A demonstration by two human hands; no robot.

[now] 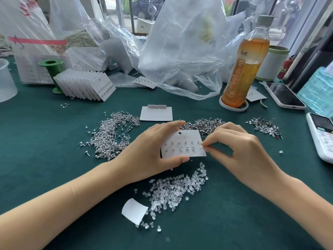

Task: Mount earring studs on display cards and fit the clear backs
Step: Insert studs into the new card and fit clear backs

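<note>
My left hand [151,152] grips a white display card [183,139] by its left side, thumb under the bottom edge and forefinger along the top. Two rows of small studs sit in the card. My right hand [239,150] pinches a stud [202,147] at the card's right edge, beside the lower row. Loose studs lie in a heap [111,134] to the left, with another heap [207,125] behind the card. Clear backs [176,190] are spread in a pile below my hands.
A blank card [156,114] lies beyond the hands, and a fanned stack of cards [84,83] at back left. A tea bottle [243,69], plastic bags [180,51], two phones [284,95] and a third stud pile [264,126] crowd the right and back. A curled paper slip [134,210] lies in front.
</note>
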